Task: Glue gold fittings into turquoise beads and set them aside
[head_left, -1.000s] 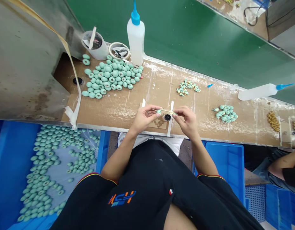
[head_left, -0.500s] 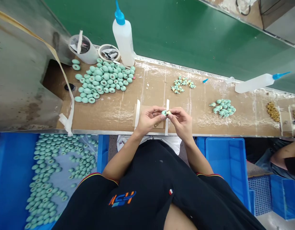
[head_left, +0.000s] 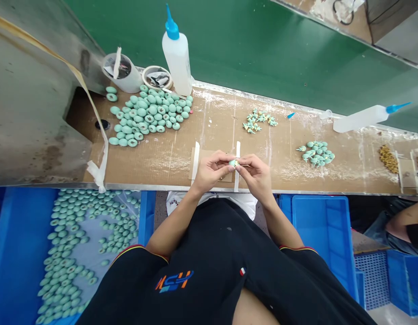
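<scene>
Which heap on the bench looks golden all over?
The golden heap toward the far right, beyond the green heap that lies past the right hand. The large heap at left is pale green; the middle heap mixes green and yellow.

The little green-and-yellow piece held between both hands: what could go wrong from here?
The little green-and-yellow piece is pinched by the fingertips of the left hand and right hand, so it might slip; near the front edge of the worktable, it could roll off.

The tall upright bottle stands close beside the pile of green pieces; a knock might tip it onto them.
</scene>
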`<act>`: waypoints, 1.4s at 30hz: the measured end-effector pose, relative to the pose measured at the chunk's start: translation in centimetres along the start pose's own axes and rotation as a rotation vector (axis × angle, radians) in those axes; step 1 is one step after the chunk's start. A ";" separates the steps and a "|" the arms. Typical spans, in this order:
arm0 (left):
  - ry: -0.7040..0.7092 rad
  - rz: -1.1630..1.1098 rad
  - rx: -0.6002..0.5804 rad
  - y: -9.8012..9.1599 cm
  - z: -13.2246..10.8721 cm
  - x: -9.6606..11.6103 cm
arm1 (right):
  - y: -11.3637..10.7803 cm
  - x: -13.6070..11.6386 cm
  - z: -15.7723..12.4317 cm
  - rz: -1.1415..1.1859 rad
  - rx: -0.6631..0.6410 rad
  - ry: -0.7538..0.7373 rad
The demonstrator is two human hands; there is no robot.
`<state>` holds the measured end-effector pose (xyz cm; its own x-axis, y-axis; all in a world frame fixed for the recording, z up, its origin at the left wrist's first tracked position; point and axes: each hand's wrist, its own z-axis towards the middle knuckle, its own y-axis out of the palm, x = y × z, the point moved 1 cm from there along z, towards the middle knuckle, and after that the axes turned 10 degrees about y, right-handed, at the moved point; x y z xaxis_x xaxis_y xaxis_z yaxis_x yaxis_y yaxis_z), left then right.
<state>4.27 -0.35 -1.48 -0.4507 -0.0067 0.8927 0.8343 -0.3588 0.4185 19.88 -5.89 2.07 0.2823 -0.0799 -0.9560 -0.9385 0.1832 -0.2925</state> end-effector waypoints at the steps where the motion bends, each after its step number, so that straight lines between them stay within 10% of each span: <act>1: 0.014 0.015 -0.016 0.0 0.0 0.2 | -0.1 0.0 0.0 -0.011 -0.004 -0.004; 27: 0.074 0.266 -0.287 1.2 1.1 5.4 | -2.0 -3.6 -2.3 -0.266 0.078 -0.248; 42: -0.197 0.086 -0.112 0.3 0.2 4.3 | -1.2 -2.5 -1.2 -0.379 -0.046 -0.249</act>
<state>2.60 -0.28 2.52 -0.2995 0.1367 0.9443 0.8218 -0.4659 0.3281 20.08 -7.07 4.82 0.6417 0.1061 -0.7596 -0.7659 0.1421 -0.6271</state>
